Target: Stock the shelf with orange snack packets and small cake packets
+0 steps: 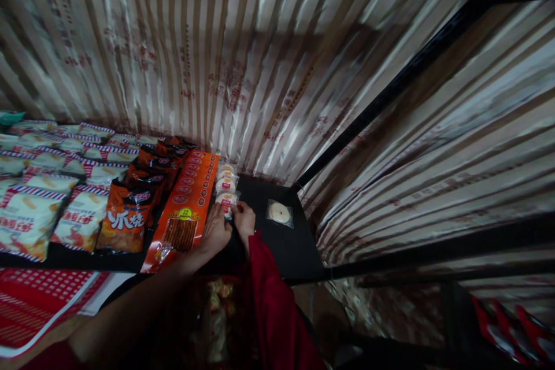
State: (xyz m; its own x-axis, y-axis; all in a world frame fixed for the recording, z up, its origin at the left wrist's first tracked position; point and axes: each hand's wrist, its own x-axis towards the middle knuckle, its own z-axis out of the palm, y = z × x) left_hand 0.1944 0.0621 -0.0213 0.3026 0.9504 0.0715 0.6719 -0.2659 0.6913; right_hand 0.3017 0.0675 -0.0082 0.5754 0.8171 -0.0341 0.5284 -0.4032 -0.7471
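Observation:
A row of round white cakes in clear wrappers with red-and-white labels (226, 182) runs along the black shelf (271, 254). My left hand (217, 230) is at the left side of the nearest wrapped cake (226, 203), its fingers pressed to the packet. From the other side my right hand (244, 221) grips the same packet with its fingertips. Both hands partly cover its near edge. Another wrapped round cake (280, 213), with a small red dot, lies alone to the right of my right hand.
A long orange snack packet (186, 196) lies just left of my hands. Further left stand orange snack bags (124, 217) and rows of white snack bags (82, 217). A red basket (43, 306) is below the shelf. Shiny pleated sheeting (243, 69) and a black post (368, 104) bound the shelf.

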